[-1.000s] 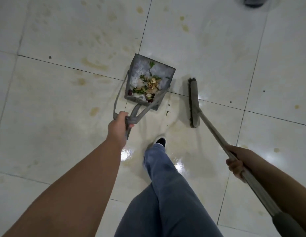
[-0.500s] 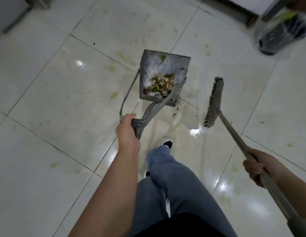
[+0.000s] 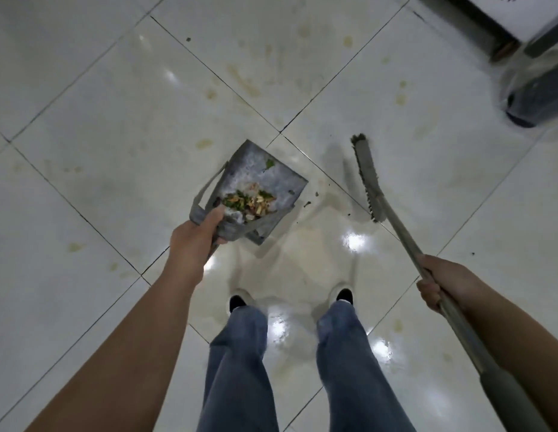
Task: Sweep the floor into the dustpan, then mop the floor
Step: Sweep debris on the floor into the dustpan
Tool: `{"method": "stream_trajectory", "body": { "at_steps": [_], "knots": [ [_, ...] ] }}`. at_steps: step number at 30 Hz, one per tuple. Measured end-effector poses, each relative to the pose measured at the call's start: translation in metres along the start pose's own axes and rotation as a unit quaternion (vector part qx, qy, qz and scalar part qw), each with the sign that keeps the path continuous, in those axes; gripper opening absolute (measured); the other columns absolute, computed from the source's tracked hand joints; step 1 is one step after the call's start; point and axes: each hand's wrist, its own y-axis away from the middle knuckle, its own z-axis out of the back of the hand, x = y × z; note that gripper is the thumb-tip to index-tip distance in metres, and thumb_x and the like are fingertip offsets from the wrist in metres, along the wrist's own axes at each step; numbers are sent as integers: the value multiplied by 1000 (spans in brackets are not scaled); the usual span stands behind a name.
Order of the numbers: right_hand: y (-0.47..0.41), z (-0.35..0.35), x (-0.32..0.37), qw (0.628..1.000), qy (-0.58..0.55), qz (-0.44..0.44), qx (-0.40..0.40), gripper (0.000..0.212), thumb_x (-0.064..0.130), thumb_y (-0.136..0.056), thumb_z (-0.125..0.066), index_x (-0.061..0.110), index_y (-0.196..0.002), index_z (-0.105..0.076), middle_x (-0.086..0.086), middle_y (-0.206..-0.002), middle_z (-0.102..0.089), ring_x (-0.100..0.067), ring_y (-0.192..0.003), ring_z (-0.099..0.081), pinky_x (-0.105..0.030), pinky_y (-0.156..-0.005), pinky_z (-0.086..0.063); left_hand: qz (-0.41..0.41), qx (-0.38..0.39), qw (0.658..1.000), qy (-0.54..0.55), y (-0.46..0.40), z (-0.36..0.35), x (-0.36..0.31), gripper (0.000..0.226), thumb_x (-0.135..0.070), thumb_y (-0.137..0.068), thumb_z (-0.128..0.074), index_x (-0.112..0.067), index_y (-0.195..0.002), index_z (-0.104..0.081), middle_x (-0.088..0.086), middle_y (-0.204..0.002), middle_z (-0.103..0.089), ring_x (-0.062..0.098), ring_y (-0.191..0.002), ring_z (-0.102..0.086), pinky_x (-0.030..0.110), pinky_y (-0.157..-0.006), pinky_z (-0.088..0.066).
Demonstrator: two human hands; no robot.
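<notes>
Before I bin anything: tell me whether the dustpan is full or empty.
Partly full. The dustpan, held by the left hand, carries a heap of green and tan scraps at its rear; its front is bare metal.

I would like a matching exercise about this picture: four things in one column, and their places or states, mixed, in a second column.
Things:
1. dustpan
2. broom
3. dark bin
4. crumbs

Places or states:
a. lying on the floor tiles between pan and brush head
b. held by the right hand, by its long handle
c. standing at the far right edge
d. held by the left hand, with food scraps inside

Pairs: 1-d, 2-b, 3-c, 4-a
</notes>
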Motion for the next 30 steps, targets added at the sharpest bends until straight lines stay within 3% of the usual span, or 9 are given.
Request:
{"method": "stream_trajectory", "body": {
  "at_steps": [3, 5, 7, 11, 14, 19, 23, 30],
  "knots": [
    [-28, 41, 16, 999, 15, -32, 1, 28, 23, -98, -39, 15, -73, -33, 1, -28, -32, -7, -18, -30, -8, -27, -28, 13, -27, 997, -67, 4, -16, 23, 40, -50, -81, -62, -9, -78, -64, 4, -71, -63, 15, -64, -58, 17, -50, -47],
    [-42, 67, 22, 999, 17, -51, -4, 26, 18, -98, -36, 14, -72, -33, 0, -27, -32, -7, -17, -30, -7, -28, -29, 31, -17, 995, -92, 10, -26, 38, 56, -51, -83, -59, 2, -101, -61, 9, -85, -62, 22, -75, -59, 30, -71, -53],
    [-57, 89, 24, 998, 12, -68, -13, 26, 17, -98, -34, 13, -73, -33, -1, -25, -31, -8, -16, -29, -6, -27, -29, 52, -12, 991, -121, 18, -35, 52, 63, -51, -85, -56, 7, -110, -57, 11, -88, -59, 25, -77, -57, 36, -78, -49],
    [-77, 92, 27, 993, 23, -112, 2, 28, 10, -97, -29, 11, -69, -31, -2, -26, -30, -9, -16, -28, -5, -28, -29, 66, -28, 972, -222, 34, -47, 76, 61, -59, -83, -53, 1, -86, -63, 10, -74, -57, 25, -72, -53, 34, -68, -42],
    [-85, 66, 20, 992, -3, -117, 56, 31, 8, -96, -28, 11, -65, -30, 0, -28, -29, -6, -17, -28, -5, -26, -27, 72, -26, 963, -258, 41, -57, 88, 56, -61, -80, -54, -6, -68, -57, 8, -72, -52, 20, -66, -47, 32, -58, -35],
    [-77, 45, 21, 978, -78, -142, 132, 38, 25, -101, -36, 13, -65, -31, 3, -28, -30, -2, -17, -30, -7, -23, -28, 55, 14, 958, -280, 39, -70, 103, 51, -58, -82, -56, -10, -63, -57, 4, -68, -59, 15, -64, -51, 26, -56, -36],
    [-58, 62, 20, 983, -12, -147, 113, 36, 33, -100, -39, 16, -69, -32, 3, -28, -33, -3, -17, -29, -4, -24, -25, 18, 50, 945, -322, 36, -74, 103, 52, -57, -83, -54, -12, -60, -60, 4, -64, -60, 22, -66, -55, 31, -65, -40],
    [-63, 85, 12, 995, 78, -65, 19, 26, 19, -97, -37, 15, -71, -34, 1, -29, -34, -7, -20, -30, -8, -30, -30, 6, 100, 911, -400, 20, -90, 79, 64, -57, -86, -50, 2, -71, -68, 20, -80, -66, 34, -85, -62, 34, -73, -41]
  ]
}}
